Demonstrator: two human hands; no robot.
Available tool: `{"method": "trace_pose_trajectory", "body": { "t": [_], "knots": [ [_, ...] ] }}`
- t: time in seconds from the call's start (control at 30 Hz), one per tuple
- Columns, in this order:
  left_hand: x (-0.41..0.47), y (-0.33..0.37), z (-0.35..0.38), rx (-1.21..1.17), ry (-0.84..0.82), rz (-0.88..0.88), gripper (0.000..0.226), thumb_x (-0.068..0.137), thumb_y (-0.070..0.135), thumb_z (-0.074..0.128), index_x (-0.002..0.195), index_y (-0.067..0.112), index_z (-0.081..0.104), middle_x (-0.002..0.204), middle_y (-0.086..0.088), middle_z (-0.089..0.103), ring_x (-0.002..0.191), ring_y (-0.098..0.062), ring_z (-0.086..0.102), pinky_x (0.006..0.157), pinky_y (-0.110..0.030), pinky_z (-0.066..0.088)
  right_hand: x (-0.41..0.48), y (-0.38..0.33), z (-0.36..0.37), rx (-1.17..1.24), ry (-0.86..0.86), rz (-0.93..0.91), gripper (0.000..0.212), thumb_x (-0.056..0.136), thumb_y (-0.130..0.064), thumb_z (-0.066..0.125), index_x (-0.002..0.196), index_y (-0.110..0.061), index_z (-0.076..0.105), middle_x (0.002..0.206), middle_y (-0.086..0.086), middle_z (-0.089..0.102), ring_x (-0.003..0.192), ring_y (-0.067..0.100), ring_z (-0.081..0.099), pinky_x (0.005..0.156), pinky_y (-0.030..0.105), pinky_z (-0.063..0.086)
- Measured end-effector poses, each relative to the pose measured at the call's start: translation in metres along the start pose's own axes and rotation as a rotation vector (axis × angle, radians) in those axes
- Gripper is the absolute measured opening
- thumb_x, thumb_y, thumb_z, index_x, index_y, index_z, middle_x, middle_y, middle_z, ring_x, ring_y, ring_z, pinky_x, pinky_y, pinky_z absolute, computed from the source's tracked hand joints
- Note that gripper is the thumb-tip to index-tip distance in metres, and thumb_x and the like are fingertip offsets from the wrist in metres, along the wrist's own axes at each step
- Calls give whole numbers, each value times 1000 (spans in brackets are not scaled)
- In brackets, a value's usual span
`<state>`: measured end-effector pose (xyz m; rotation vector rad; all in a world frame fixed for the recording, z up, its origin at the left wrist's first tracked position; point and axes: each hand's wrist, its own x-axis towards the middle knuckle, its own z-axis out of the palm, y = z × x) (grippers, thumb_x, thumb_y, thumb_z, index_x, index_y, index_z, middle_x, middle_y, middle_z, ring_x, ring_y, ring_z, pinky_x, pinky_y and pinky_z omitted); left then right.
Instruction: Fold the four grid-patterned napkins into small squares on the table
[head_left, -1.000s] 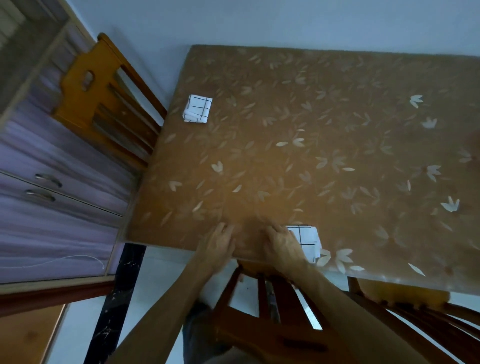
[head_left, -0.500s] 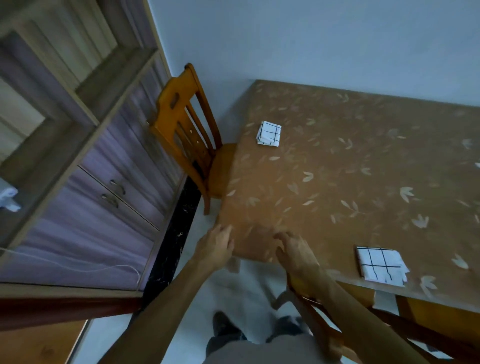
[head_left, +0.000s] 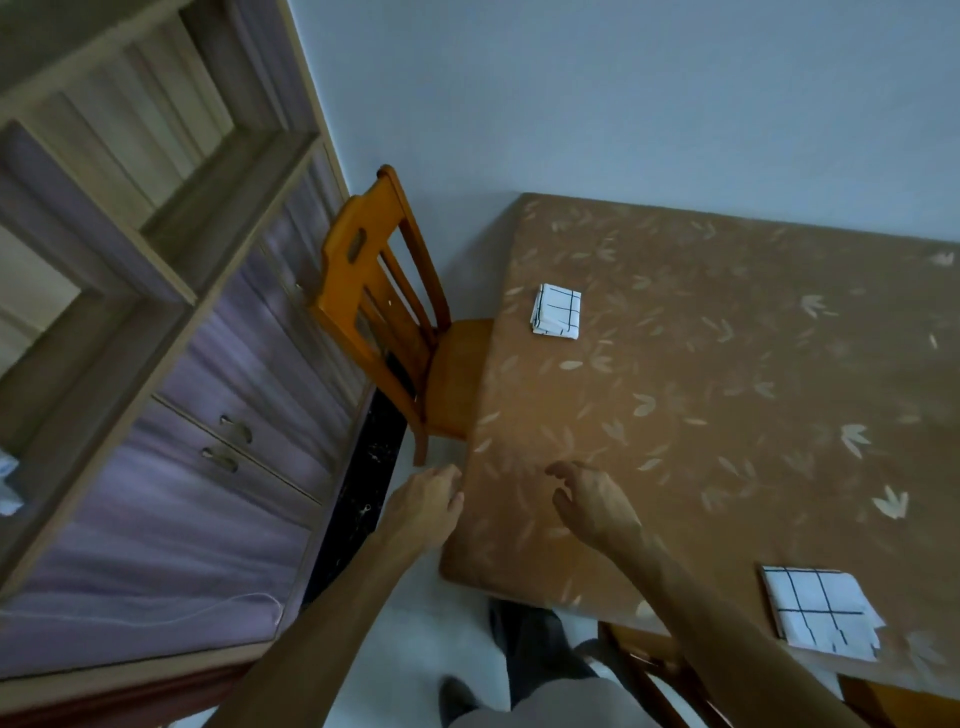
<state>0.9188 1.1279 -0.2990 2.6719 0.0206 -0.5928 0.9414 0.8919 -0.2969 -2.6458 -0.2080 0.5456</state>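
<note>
Brown leaf-patterned table (head_left: 727, 415) lies under the right hand (head_left: 592, 506), fingers loosely curled and empty. The left hand (head_left: 426, 506), equally relaxed and empty, hangs beside the table's left edge. One folded napkin (head_left: 821, 613) sits lower right beside the right forearm; another napkin (head_left: 557, 312) lies upper centre, well apart from both hands.

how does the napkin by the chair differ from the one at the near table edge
The far napkin lies beside the chair at the table's left edge; the near-edge napkin lies nearer the camera and shows larger. The first is a compact square; the second's layers splay past its right and lower edges. Both are white, black-gridded, folded, untouched.
</note>
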Motion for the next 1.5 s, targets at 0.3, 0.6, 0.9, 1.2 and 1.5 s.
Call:
{"method": "trace_pose_trajectory", "body": {
  "t": [0.3,0.6,0.9,1.2,1.5],
  "knots": [
    [142,52,-35,-79,-2,22,41,106,37,43,144,24,45,136,-2,52,123,-22,55,100,-38,50,138,34,-51,113,12,49,43,93,-12,52,135,-17,56,132,8,59,115,28,63,92,37,52],
    [288,120,-35,-217,94,15,48,103,36,45,149,22,44,152,-4,45,142,-23,42,117,-43,38,272,73,-77,270,88,113,55,92,-26,51,145,-13,47,147,14,45,126,40,52,101,49,48],
    [347,116,-26,-182,104,-75,48,103,29,52,148,14,48,157,-5,41,145,-25,38,117,-39,39,318,76,-44,194,191,74,43,84,-20,51,120,1,62,137,26,56,109,46,62,88,48,49],
    [346,83,-39,-79,112,-106,46,103,26,50,148,17,48,153,-3,45,138,-24,43,111,-40,44,335,49,-22,173,213,24,38,81,-18,72,113,-1,64,132,24,58,99,42,64,80,44,53],
    [318,107,-70,-85,130,-64,48,103,25,53,149,19,43,156,-4,39,141,-22,41,110,-34,41,299,60,-48,209,191,2,41,92,-29,51,132,-20,58,137,4,56,110,31,59,91,42,49]
  ]
}}
